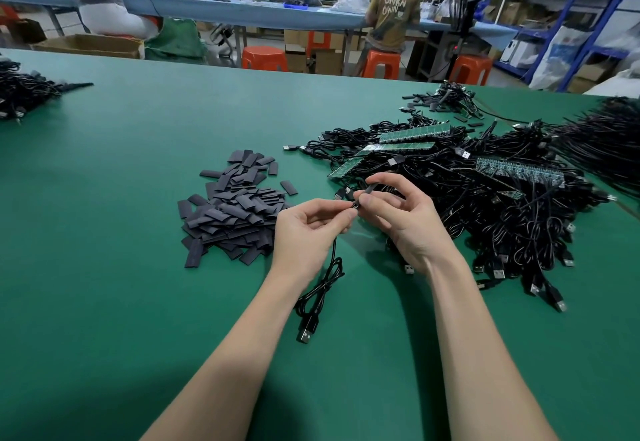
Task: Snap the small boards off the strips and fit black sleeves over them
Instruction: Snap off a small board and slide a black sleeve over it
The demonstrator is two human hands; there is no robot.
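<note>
**Sleeve pinched over a cable end at the green desk**

Green matting covers the desk, with a workshop of blue shelving, orange stools and two seated people beyond its far edge at twelve o'clock. Near the middle, the left hand and right hand meet. Fingers of the left hand are curled, pinching the end of a black cable that trails toward six o'clock and ends in a USB plug. Fingers of the right hand pinch a black sleeve, thumb and forefinger closed on it, right where the cable end is; whether a small board sits inside cannot be told. At nine o'clock of the hands lies a pile of loose sleeves. At two o'clock, green board strips rest on a heap of tangled cables.
</note>
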